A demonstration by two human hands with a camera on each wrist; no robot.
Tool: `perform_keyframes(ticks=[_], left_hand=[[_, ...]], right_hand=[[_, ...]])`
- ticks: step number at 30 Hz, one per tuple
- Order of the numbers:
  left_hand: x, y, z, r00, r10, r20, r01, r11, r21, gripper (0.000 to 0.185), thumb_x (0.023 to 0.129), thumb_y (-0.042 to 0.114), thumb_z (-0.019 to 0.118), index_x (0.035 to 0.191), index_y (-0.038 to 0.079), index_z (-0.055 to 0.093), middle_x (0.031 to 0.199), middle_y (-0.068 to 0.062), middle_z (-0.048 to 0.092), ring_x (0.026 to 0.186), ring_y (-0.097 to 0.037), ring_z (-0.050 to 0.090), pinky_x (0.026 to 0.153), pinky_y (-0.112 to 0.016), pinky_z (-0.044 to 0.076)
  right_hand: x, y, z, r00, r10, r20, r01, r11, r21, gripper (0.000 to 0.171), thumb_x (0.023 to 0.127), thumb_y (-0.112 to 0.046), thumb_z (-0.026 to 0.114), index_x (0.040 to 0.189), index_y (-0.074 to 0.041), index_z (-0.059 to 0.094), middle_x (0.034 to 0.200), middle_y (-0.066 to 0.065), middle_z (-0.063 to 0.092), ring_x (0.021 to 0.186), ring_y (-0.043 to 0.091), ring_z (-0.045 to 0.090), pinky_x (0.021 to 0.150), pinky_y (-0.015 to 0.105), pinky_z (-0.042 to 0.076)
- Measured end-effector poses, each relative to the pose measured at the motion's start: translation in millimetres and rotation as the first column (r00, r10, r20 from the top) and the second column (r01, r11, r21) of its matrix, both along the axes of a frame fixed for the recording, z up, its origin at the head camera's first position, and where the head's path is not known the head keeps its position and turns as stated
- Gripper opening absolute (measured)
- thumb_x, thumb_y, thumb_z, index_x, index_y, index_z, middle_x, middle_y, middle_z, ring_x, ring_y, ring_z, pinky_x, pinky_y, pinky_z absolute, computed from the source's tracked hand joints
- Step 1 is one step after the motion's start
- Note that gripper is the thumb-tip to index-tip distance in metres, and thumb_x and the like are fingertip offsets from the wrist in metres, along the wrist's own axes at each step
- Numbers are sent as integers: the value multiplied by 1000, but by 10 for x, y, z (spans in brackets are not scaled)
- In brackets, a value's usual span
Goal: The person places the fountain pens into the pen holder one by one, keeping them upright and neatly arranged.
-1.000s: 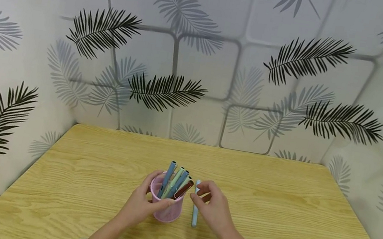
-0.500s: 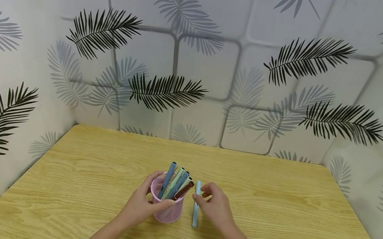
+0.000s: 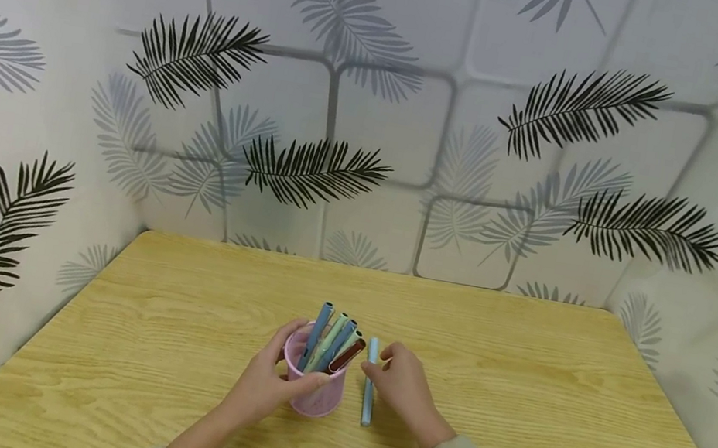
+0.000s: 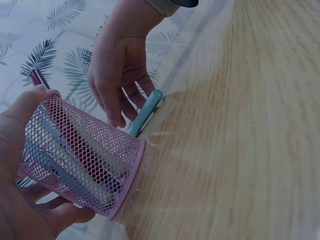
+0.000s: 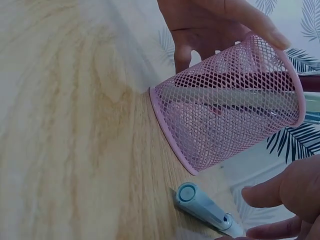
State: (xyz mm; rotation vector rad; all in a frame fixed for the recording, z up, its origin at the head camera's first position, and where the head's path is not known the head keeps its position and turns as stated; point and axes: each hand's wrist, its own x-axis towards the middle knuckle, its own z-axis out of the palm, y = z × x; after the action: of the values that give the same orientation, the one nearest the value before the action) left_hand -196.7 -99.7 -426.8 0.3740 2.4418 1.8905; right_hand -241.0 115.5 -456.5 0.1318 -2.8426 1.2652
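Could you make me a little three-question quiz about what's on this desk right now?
1. True or false: the light blue pen stands inside the pink mesh cup.
2. Which hand grips the cup? A) left hand B) right hand C) neither
3. Fill in: the cup stands on a wooden ____.

Key: 1. False; it lies flat on the table beside the cup, at the right hand's fingertips. 2. A. 3. table.
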Motion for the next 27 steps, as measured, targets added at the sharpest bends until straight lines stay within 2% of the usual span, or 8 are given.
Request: perform_keyframes(ticks=[2, 6, 13, 18, 22, 27], left_hand=[[21, 1, 48, 1000, -3, 4, 3, 1000, -2, 80, 78, 22, 77, 143, 15, 30, 134, -13, 45, 119, -33, 45, 84, -39, 50], [20, -7, 46, 1000, -8, 7, 8, 1000, 3, 80, 78, 22, 77, 143, 17, 31, 134, -11, 45, 119, -33, 45, 85, -40, 49], [37, -8, 73, 999, -33, -3, 33, 999, 19, 77, 79, 21, 76, 142, 18, 32, 134, -12, 44, 118, -34, 45, 85, -40, 49], [27, -8, 58, 999, -43, -20, 43, 999, 14, 76, 79, 21, 76, 141, 17, 33, 134, -12, 45, 118, -34, 46, 84, -39, 49], [-36, -19, -70, 999, -31, -31, 31, 999, 28, 76, 78, 21, 77, 141, 20, 34, 133, -10, 45, 117, -33, 46, 84, -40, 50], [-133, -40, -250, 1000, -8, -27, 9, 1000, 25, 78, 77, 26, 78, 140, 29, 33, 133, -5, 46, 118, -28, 46, 83, -38, 50]], right_hand=[[-22, -21, 6, 1000, 7, 30, -6, 1000, -10, 31, 85, -19, 68, 99, 6, 55, 65, 4, 56, 50, 12, 49, 44, 25, 40], [-65, -54, 6, 995, 3, 98, -2, 1000, -8, 29, 85, -16, 67, 97, 5, 52, 55, 3, 51, 40, 10, 46, 38, 22, 38], [-106, -99, 3, 991, -11, 130, 9, 1000, 12, 26, 82, -11, 70, 88, 1, 48, 64, 8, 50, 40, 12, 46, 35, 22, 40], [-116, -132, 34, 991, -20, 131, 12, 998, 61, 29, 80, -13, 73, 81, -2, 46, 64, 8, 47, 42, 15, 46, 35, 23, 39], [-130, -170, 68, 992, -30, 126, 17, 995, 99, 31, 78, -15, 75, 78, -3, 46, 63, 7, 45, 46, 15, 45, 39, 24, 37], [-155, -218, 83, 987, -56, 148, 31, 985, 167, 23, 75, -6, 70, 82, -1, 48, 67, 7, 48, 50, 17, 47, 40, 24, 38]])
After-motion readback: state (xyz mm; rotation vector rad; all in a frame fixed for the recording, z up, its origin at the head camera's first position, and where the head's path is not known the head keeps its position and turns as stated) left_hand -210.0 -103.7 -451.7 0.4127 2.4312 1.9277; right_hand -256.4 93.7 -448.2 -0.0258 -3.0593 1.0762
